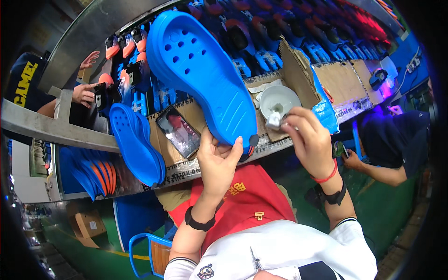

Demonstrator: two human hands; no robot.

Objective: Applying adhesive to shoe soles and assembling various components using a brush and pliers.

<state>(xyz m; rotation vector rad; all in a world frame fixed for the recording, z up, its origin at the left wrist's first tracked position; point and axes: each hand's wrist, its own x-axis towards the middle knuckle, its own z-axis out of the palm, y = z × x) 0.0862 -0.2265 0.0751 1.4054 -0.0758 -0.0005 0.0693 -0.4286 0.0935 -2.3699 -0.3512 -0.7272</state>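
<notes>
My left hand grips the heel end of a big blue clog, sole toward me, its toe pointing up and away. My right hand pinches a small white brush just beside the heel, right over a white bowl on the cardboard-covered counter. Beside my left hand lie a phone and another blue sole.

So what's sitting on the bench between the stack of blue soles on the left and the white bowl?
In the head view, a phone lies on cardboard between the blue soles and the white bowl; the left hand holds a blue clog above there.
</notes>
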